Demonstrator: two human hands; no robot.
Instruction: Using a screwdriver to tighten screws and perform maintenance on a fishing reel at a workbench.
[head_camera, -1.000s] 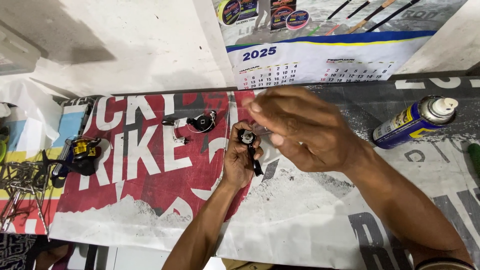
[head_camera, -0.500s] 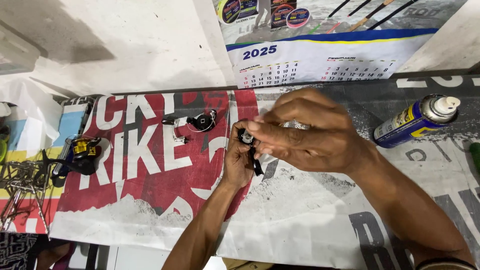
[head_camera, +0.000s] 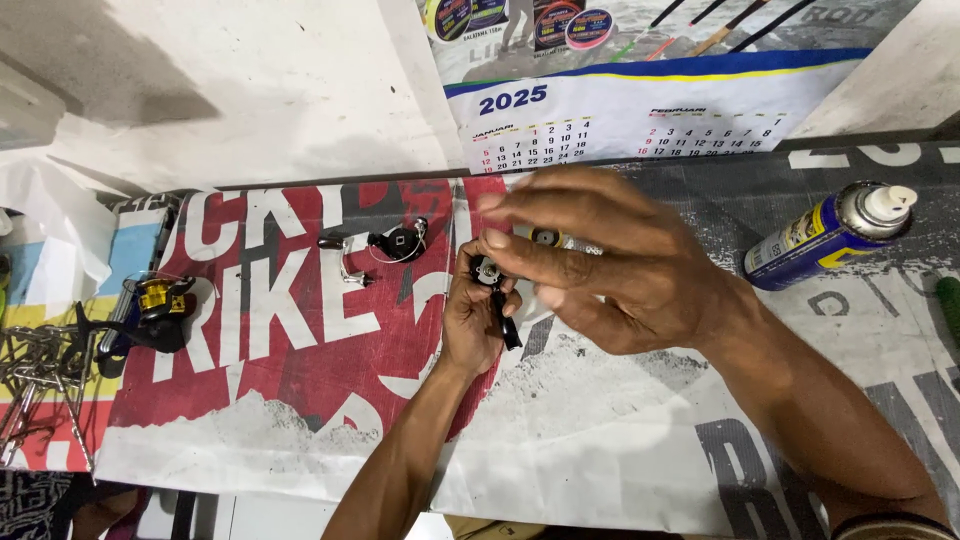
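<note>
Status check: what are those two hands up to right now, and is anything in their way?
Left hand grips small black reel part. Right hand pinches its top. Reel handle and spray can lie apart, not in the way.

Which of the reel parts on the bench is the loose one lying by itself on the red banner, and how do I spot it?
Start at the wall calendar and drop to the red-and-white banner covering the bench. Just left of the left hand lies the loose reel part: a black round body with a wire loop and a silver arm. Unlike the black-and-yellow reel at the banner's far left, it carries no yellow.
</note>
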